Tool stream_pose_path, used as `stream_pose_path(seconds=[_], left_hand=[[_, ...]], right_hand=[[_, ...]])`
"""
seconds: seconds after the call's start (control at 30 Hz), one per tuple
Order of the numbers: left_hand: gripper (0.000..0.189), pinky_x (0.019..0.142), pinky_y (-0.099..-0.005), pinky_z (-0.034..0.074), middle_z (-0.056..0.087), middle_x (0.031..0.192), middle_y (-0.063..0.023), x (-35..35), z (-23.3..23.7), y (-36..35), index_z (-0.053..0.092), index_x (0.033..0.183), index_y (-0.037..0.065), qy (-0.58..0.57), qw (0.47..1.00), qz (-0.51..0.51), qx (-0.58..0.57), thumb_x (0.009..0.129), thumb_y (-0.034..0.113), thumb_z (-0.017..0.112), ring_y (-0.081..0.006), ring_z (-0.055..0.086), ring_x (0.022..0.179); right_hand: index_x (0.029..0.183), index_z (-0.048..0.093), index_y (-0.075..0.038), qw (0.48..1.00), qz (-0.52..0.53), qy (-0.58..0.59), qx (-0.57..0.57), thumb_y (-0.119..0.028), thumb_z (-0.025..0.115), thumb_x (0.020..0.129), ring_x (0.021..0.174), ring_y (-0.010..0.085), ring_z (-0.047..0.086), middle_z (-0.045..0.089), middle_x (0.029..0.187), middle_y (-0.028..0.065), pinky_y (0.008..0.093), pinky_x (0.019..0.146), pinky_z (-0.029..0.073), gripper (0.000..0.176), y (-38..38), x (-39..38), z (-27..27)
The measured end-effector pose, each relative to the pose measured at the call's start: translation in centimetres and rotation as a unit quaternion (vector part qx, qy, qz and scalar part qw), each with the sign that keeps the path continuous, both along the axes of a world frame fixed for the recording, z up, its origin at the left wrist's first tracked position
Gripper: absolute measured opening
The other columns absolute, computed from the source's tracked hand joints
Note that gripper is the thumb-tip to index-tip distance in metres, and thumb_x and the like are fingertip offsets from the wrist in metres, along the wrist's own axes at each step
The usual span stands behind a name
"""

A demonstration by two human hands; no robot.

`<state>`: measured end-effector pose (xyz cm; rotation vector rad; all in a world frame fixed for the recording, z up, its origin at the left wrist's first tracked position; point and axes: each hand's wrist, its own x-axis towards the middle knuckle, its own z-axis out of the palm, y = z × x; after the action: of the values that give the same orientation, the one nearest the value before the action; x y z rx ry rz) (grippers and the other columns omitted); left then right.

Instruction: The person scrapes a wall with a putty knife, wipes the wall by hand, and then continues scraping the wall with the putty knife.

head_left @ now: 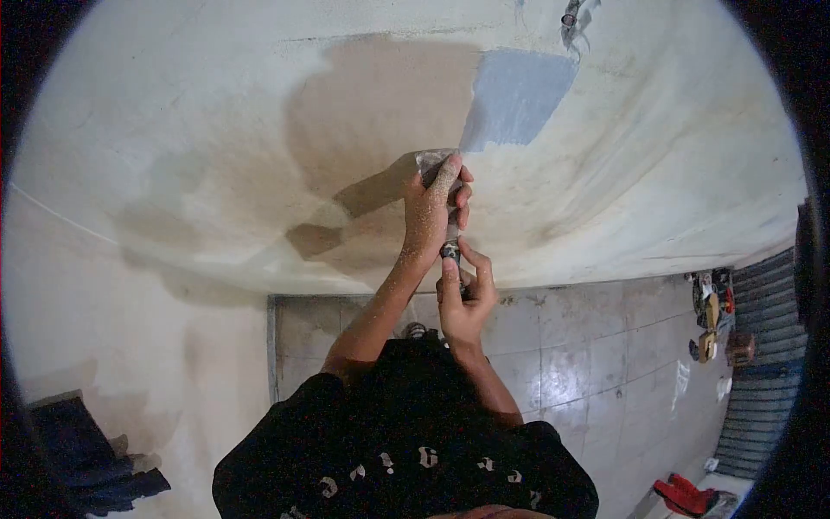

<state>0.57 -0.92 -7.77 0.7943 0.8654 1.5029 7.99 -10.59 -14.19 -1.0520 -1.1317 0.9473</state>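
My left hand, dusted with pale specks, is wrapped round the upper part of a scraper-like tool. The tool's wide end is against or close to the pale wall, just below and left of a blue-grey painted patch. Lower down, my right hand grips the tool's dark handle between thumb and fingers. Part of the tool is hidden behind the fingers.
A pipe or fitting sticks out at the wall's top. Dark cloth lies at lower left. Tiled floor stretches right, towards assorted items, a ribbed shutter and a red item.
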Motion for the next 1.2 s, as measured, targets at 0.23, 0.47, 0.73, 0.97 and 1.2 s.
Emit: stream_pose_path(seconds=[0.23,0.47,0.73,0.97,1.2], left_hand=[[0.033,0.036,-0.0247,0.034,0.047,0.053,0.0002,-0.1,0.0,0.2,0.056,0.077,0.007,0.011,1.000,-0.008,-0.006,0.093,0.035,0.058,-0.0109,0.044,0.037],[0.033,0.037,-0.0247,0.034,0.047,0.054,0.0006,-0.1,1.0,0.1,0.056,0.076,0.008,0.032,0.999,0.004,-0.007,0.092,0.037,0.058,-0.0109,0.044,0.038],[0.034,0.035,-0.0248,0.034,0.046,0.052,0.0003,0.1,-0.2,0.0,0.055,0.076,0.005,-0.001,1.000,0.003,-0.019,0.094,0.033,0.057,-0.0105,0.045,0.036],[0.033,0.036,-0.0241,0.034,0.046,0.053,0.0006,0.3,0.1,0.7,0.055,0.077,0.006,-0.008,1.000,0.001,0.002,0.094,0.034,0.058,-0.0099,0.045,0.038],[0.032,0.036,-0.0240,0.034,0.047,0.053,0.0003,0.4,0.5,0.3,0.055,0.076,0.006,-0.008,1.000,0.010,-0.012,0.094,0.032,0.058,-0.0099,0.044,0.038]], right_hand=[[0.125,0.051,-0.001,1.000,0.000,0.009,0.024,-0.010,0.058,0.095,0.049,0.0024,0.042,0.050,0.057,-0.0037,0.0186,0.044,0.028,0.033,0.6,-0.2,-0.6],[0.121,0.054,0.006,0.999,0.010,0.027,-0.039,-0.007,0.060,0.093,0.079,0.0085,0.055,0.062,0.113,0.0109,0.0219,0.065,0.047,0.032,-0.2,0.0,0.3],[0.125,0.051,0.001,0.999,-0.002,-0.029,0.032,-0.008,0.057,0.095,0.051,0.0017,0.044,0.055,0.064,-0.0028,0.0178,0.046,0.030,0.032,0.6,0.3,-1.2],[0.123,0.052,0.002,0.998,-0.004,-0.046,0.043,-0.006,0.059,0.094,0.054,0.0023,0.046,0.057,0.068,-0.0021,0.0174,0.048,0.032,0.031,1.3,1.0,-1.3],[0.122,0.052,0.003,0.997,-0.009,-0.048,0.067,-0.006,0.058,0.094,0.056,0.0019,0.046,0.057,0.068,-0.0026,0.0166,0.049,0.032,0.030,1.2,0.6,-1.0]])
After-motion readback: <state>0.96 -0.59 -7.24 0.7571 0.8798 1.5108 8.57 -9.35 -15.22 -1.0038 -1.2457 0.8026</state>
